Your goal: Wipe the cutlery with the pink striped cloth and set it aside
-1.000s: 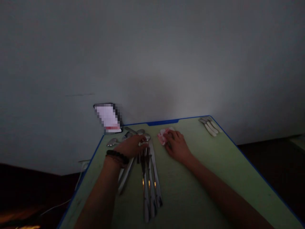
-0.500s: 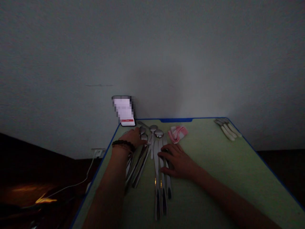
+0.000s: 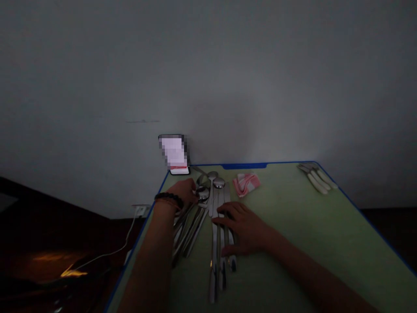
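Observation:
My left hand [image 3: 183, 194], with a dark beaded bracelet at the wrist, is closed at the heap on the left, its fingertips on the bowl of a metal spoon [image 3: 203, 194]. Handles of several more pieces of cutlery [image 3: 192, 234] fan out below that hand. Over the knives lies my right hand [image 3: 244, 227], fingers apart, touching them from the right and gripping nothing. A long metal knife [image 3: 213, 261] and others beside it point towards me. Another spoon [image 3: 219, 183] rests bowl-up at the far end of the knives, partly overlapping them.
A pink-and-white checked cloth [image 3: 246, 184] lies folded beyond my right hand. White-handled forks [image 3: 317, 178] sit at the far right corner. A lit phone [image 3: 175, 152] leans on the wall at the back left. The green tabletop [image 3: 293, 208] has a blue edge.
The view has shifted slightly. My left fingers have moved a little with the spoon bowl. My right hand has slid a bit nearer to me along the knives, thumb lower.

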Motion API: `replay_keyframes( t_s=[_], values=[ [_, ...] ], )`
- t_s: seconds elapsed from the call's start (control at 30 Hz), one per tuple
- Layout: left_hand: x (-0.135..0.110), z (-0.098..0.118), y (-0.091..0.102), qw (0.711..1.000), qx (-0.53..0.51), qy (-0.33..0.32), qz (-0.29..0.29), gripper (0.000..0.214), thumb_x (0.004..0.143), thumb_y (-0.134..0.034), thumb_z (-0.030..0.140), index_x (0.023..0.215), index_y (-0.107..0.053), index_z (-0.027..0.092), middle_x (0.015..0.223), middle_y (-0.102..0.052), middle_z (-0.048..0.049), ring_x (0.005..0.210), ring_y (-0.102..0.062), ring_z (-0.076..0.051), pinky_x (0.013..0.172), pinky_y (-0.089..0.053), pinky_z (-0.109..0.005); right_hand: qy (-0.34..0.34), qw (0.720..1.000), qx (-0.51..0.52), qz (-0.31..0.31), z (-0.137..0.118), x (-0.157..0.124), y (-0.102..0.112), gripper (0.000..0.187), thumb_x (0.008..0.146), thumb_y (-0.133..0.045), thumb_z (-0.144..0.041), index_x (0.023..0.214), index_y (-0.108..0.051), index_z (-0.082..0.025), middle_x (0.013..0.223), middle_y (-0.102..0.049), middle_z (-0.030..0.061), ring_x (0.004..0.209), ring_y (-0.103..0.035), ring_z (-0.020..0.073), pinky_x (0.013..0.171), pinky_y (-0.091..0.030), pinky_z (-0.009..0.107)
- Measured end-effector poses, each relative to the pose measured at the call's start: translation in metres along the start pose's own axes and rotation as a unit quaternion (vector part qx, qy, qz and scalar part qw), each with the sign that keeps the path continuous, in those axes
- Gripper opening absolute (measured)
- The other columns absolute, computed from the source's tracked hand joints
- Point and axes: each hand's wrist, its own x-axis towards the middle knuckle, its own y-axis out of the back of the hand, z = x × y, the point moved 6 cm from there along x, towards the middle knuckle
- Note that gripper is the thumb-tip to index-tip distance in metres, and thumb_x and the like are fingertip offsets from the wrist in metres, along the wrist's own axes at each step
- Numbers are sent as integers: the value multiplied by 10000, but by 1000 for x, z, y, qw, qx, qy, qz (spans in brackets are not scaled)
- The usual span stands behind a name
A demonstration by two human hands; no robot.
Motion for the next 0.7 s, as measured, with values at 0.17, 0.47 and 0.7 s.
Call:
replay_keyframes(
  t_s=[0.17, 0.47, 0.7],
  values=[
    [0, 3, 1, 1000, 2, 3, -9, 369, 610, -655, 307, 948, -619, 165, 863, -707, -87, 832, -652, -226, 653, -461, -254, -30, 999, 0, 11, 1, 1, -2, 661, 772, -491, -603, 1322, -404, -246, 1318, -420, 110, 1221, -349, 251, 1018, -298, 425],
    [-7, 3, 1, 997, -17, -36, -73, 233, 661, -578, 376, 589, -655, 168, 559, -644, -41, 575, -600, -160, 507, -370, -227, -40, 998, 4, 53, 4, 2, -1, 496, 832, -505, -440, 1283, -447, -241, 1250, -483, 96, 1170, -413, 226, 980, -359, 405],
    [-5, 13, -1, 995, -22, -73, -64, 264, 672, -520, 375, 548, -594, 155, 541, -596, -34, 560, -552, -155, 501, -325, -239, -39, 997, 7, 62, 4, 2, 0, 470, 837, -505, -414, 1272, -458, -243, 1238, -489, 93, 1150, -427, 229, 975, -367, 412]
  ],
)
